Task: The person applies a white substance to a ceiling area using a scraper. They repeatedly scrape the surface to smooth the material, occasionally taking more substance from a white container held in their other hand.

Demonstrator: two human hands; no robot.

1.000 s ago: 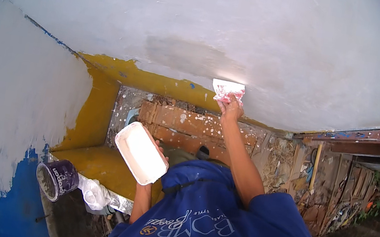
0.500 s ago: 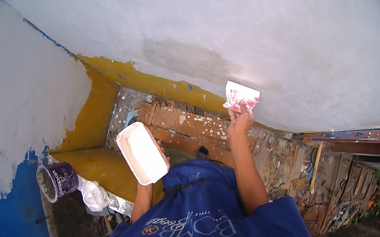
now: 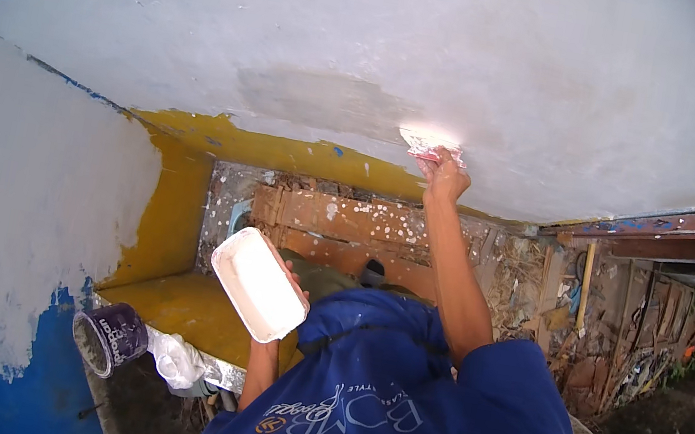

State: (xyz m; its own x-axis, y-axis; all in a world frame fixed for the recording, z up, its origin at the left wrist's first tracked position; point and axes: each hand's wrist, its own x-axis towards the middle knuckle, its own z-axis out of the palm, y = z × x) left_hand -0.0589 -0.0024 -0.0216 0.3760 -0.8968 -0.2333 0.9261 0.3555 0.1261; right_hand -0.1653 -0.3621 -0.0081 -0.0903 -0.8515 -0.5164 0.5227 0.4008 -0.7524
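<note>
My right hand (image 3: 446,178) grips a wide putty knife (image 3: 433,146), red and smeared with white, and its broad edge lies against the white-grey wall (image 3: 526,81). Left of the blade, a darker grey patch (image 3: 321,98) marks the wall. My left hand (image 3: 300,281) is wrapped round the side and underside of a rectangular white tub (image 3: 242,268), held tilted in front of my body. Pale material coats the tub's inside. Most of the left fingers are hidden behind it.
A purple bucket (image 3: 128,333) and a white plastic bag (image 3: 176,361) stand on the left, by a yellow ledge (image 3: 177,303). Paint-spotted brown boards (image 3: 338,216) cover the ground below the wall. A reddish-brown beam (image 3: 667,229) runs along the right.
My right hand has moved up slightly, and the putty knife has tipped from facing me to lying flatter against the wall. My left hand keeps the tub in nearly the same place.
</note>
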